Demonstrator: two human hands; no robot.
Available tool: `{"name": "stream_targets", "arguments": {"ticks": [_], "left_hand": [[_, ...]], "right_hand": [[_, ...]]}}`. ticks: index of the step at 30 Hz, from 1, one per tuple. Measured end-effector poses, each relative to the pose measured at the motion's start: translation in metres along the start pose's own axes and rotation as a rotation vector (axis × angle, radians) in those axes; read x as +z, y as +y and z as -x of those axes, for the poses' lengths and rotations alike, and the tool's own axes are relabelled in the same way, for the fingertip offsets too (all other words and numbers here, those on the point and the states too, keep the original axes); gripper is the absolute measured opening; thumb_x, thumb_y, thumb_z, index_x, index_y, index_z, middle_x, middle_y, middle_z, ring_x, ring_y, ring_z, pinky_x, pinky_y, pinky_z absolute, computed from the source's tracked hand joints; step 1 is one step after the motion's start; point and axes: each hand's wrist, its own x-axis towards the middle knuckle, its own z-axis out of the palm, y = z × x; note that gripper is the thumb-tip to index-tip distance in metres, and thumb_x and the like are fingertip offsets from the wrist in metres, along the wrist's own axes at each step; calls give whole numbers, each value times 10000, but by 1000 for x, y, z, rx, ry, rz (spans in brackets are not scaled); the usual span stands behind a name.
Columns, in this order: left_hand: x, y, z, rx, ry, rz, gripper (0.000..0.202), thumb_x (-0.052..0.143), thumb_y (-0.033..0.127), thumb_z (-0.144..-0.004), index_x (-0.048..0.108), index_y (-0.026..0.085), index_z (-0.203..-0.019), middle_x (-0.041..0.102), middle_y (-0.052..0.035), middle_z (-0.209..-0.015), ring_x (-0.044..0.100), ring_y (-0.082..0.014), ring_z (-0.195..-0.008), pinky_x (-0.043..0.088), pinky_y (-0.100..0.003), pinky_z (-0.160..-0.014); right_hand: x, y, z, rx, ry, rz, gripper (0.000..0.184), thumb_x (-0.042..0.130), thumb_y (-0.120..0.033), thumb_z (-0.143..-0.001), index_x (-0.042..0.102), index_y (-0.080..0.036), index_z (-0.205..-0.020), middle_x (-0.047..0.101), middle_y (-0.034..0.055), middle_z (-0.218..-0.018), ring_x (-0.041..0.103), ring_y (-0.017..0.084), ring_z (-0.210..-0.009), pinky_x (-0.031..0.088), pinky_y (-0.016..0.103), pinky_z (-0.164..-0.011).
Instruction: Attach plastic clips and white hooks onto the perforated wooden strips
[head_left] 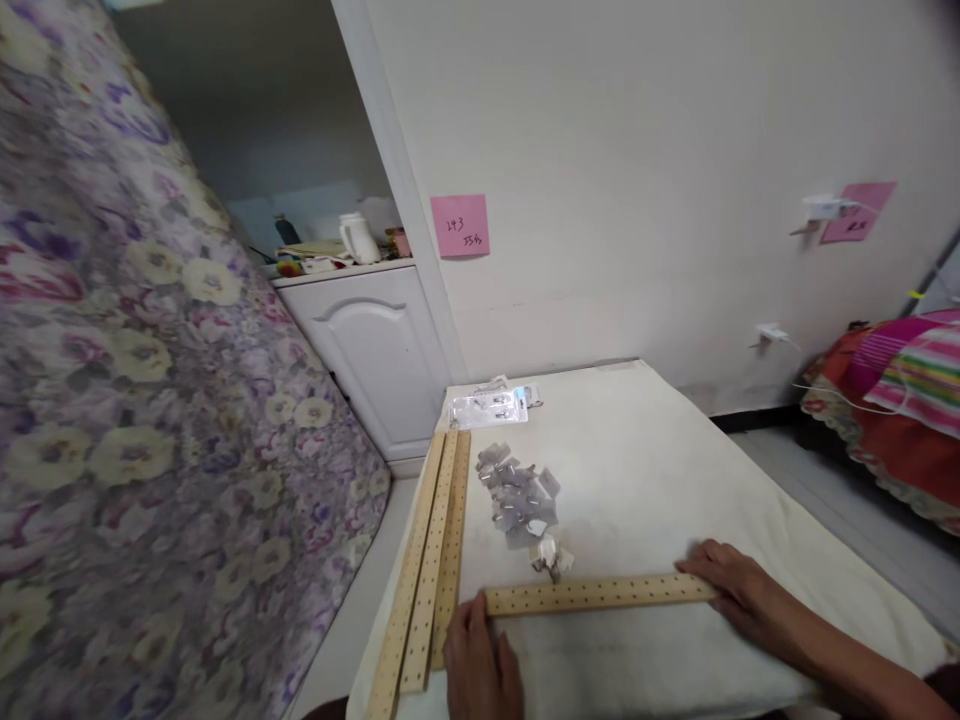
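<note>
A pale wooden strip with rows of small holes (600, 595) lies crosswise near the front of the cloth-covered table. At its left end, my left hand (480, 660) is closed with the fingertips against the wood. My right hand (731, 580) grips the opposite end between thumb and fingers. Just beyond the strip sits a small group of clear plastic and metal pieces (551, 555). A larger heap of similar little plastic packets (517, 495) is behind it. Several more holed wooden strips (431, 560) lie side by side along the table's left edge, close to my left hand.
Clear plastic packaging (489, 407) lies at the table's far left corner. A white cloth (637, 450) covers the table. A flowered curtain (150, 400) hangs to the left, beside a white cabinet (367, 350). On the right stands a bed with bright bedding (892, 400).
</note>
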Motion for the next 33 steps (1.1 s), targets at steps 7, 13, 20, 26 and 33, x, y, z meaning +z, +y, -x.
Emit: {"name": "stream_targets", "arguments": {"ticks": [7, 13, 20, 26, 33], "left_hand": [[1, -2, 2, -20, -8, 80, 482, 416, 231, -861, 404, 161, -1338, 454, -161, -1325, 429, -290, -1249, 397, -511, -1021], [-3, -12, 2, 2, -52, 113, 486, 476, 220, -830, 447, 163, -1312, 491, -158, -1308, 452, -286, -1242, 425, -492, -1009], [0, -15, 2, 11, -26, 124, 442, 484, 235, -817, 511, 158, -1251, 533, -153, -1262, 487, -288, -1201, 447, -477, -980], [-4, -2, 1, -30, -3, 179, 412, 465, 256, -835, 522, 160, -1232, 534, -140, -1252, 480, -278, -1208, 431, -472, -998], [-7, -9, 4, 69, -15, 148, 414, 467, 203, -849, 504, 175, -1261, 509, -138, -1286, 476, -267, -1222, 443, -459, -991]], "right_hand": [[6, -50, -24, 26, 104, -210, 378, 487, -292, -829, 579, -241, -1192, 587, 96, -1148, 562, 227, -1007, 451, 382, -886], [63, -107, -93, 125, 173, -377, 298, 590, -334, -745, 612, -202, -1011, 648, 24, -800, 580, 173, -687, 451, 286, -644], [100, -109, -115, 229, 250, -259, 125, 501, -314, -775, 563, -206, -772, 592, -14, -646, 546, 159, -616, 379, 261, -602], [103, -103, -114, 257, 311, -243, 138, 486, -302, -771, 526, -203, -683, 566, -19, -608, 517, 153, -598, 358, 250, -582], [103, -97, -110, 217, 348, -447, 209, 506, -382, -798, 524, -192, -711, 539, -13, -636, 487, 150, -618, 367, 247, -579]]}}
